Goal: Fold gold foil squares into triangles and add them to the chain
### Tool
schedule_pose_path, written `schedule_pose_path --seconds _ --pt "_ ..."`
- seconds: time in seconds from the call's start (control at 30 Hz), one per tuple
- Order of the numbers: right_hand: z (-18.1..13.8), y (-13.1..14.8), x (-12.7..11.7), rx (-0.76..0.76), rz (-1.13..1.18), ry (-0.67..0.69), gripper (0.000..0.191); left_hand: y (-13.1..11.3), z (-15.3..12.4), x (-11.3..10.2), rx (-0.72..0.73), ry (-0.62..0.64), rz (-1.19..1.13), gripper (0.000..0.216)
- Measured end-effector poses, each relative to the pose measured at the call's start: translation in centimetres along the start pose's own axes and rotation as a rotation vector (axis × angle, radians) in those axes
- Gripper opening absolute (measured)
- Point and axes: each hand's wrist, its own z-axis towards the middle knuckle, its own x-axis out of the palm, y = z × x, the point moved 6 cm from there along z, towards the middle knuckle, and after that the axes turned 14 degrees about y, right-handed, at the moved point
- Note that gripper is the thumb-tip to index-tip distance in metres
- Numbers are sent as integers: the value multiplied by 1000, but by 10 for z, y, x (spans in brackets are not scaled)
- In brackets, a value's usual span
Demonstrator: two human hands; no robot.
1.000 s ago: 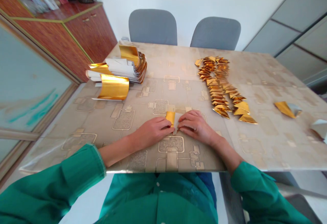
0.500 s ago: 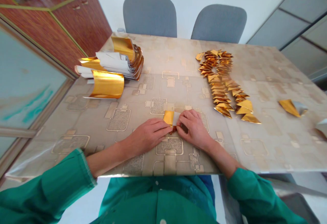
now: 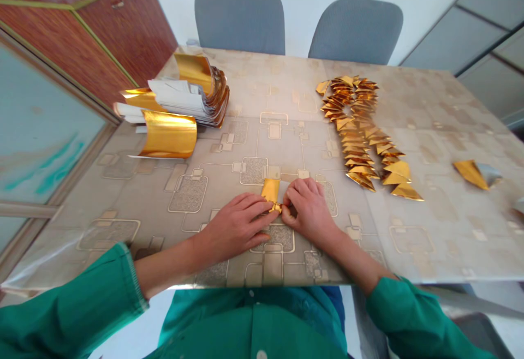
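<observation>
Left hand, right hand, gold foil strip between

On the table, a foil strip lies between the left hand and right hand. Stacked foil sheets lie ahead of the left hand, a long row of folded foil triangles ahead of the right, and a loose folded piece farther right.

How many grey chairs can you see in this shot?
2. One grey chair stands past the table's far edge, left of centre; the other grey chair stands beside it, to the right. Others may be hidden.
</observation>
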Motion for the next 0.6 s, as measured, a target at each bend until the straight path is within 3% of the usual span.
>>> schedule_pose_path --seconds 0.33,0.6 --pt "-2 -1 -2 21 68 33 18 -1 2 -1 -11 22 24 40" --pt "-4 -22 -1 89 184 67 10 -1 2 2 -12 57 48 43"
